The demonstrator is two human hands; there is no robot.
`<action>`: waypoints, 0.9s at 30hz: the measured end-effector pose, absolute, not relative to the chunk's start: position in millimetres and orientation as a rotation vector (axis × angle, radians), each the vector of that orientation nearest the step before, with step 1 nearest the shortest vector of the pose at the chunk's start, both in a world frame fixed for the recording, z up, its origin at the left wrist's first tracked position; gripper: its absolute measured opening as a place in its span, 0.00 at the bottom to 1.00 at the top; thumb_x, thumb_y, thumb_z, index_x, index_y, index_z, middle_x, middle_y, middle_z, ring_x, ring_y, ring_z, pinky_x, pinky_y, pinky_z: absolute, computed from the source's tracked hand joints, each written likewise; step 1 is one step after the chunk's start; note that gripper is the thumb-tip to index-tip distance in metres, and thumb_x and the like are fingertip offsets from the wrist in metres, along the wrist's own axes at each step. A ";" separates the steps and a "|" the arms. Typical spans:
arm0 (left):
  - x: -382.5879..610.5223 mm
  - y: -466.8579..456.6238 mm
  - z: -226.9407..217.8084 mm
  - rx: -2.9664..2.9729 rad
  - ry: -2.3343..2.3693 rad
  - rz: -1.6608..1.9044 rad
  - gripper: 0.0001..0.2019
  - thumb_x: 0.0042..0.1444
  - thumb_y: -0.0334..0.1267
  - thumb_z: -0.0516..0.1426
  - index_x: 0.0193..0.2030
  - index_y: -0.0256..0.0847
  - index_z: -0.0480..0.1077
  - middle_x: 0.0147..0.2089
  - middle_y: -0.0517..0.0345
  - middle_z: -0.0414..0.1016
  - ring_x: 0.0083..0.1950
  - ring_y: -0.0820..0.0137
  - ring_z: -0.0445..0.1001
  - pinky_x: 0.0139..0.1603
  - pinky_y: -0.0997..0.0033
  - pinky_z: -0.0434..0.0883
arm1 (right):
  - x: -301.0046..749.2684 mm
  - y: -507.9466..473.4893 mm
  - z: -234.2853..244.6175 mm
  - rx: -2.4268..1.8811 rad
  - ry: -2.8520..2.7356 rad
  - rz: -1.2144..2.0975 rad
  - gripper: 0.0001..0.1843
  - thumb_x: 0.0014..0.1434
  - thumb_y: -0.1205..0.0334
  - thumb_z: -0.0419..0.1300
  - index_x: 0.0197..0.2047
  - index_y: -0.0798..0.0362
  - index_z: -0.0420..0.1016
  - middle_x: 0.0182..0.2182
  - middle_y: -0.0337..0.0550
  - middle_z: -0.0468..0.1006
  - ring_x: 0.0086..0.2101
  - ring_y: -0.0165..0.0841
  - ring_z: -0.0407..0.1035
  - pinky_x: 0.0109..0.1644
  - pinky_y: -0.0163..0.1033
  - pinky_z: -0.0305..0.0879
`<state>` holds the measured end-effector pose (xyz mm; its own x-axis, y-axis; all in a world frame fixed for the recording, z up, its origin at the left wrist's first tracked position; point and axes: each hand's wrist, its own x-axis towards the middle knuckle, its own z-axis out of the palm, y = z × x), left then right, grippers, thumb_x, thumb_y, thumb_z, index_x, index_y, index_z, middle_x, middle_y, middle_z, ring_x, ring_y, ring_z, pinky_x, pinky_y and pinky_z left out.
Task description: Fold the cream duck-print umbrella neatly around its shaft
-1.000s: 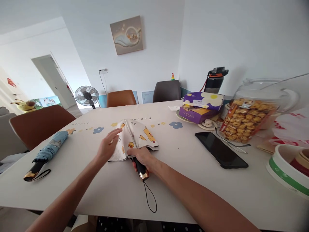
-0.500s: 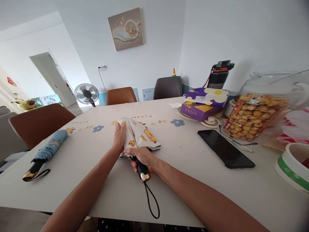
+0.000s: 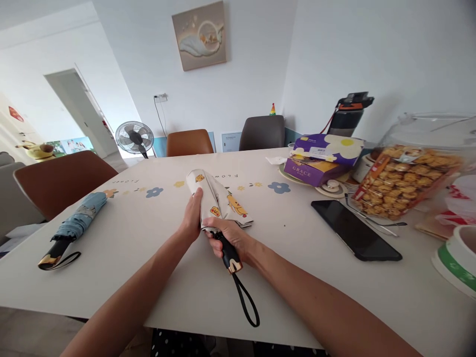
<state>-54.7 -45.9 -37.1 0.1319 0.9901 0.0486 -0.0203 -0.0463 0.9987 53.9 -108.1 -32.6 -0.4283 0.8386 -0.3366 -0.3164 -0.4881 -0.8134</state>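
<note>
A white folding umbrella [image 3: 208, 193] with a yellow cartoon print lies at the middle of the table, its fabric loosely folded and one flap spread to the right. My right hand [image 3: 232, 238] is closed round the top of its black handle, thumb pressing the fabric's lower edge. A gold-coloured end and a black wrist loop [image 3: 247, 302] stick out towards me. Against the left side of the fabric, my left hand [image 3: 191, 218] grips the folds; some of its fingers are hidden. Farther left lies a light blue folded umbrella [image 3: 82, 218] with a black handle.
To the right lie a black phone [image 3: 355, 229] and eyeglasses [image 3: 372, 218]. Behind them stand a clear jar of snacks [image 3: 409, 178], a purple box [image 3: 314, 171], a tissue pack [image 3: 327, 148] and a dark bottle [image 3: 345, 119]. A white-and-green tub [image 3: 455, 258] sits at the right edge.
The white umbrella's folds are pulled narrower on the left. My left hand has slid down the fabric towards the handle. The view has shifted slightly.
</note>
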 end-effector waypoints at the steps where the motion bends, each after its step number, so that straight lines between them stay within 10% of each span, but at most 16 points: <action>1: -52.9 -50.1 -34.3 1.321 1.109 1.172 0.26 0.56 0.59 0.45 0.50 0.40 0.65 0.43 0.51 0.74 0.45 0.64 0.72 0.43 0.66 0.69 | 54.9 -107.1 -31.7 -1.012 -0.880 1.948 0.13 0.53 0.57 0.57 0.23 0.54 0.60 0.11 0.31 0.59 0.11 0.22 0.51 0.13 0.29 0.55; 27: -60.3 -44.3 -30.4 0.665 0.872 0.942 0.24 0.47 0.49 0.58 0.49 0.36 0.68 0.38 0.46 0.77 0.39 0.54 0.76 0.42 0.54 0.74 | 47.7 -109.3 -46.3 -1.003 -0.934 1.941 0.17 0.49 0.55 0.63 0.37 0.55 0.64 0.24 0.38 0.72 0.14 0.25 0.63 0.13 0.32 0.63</action>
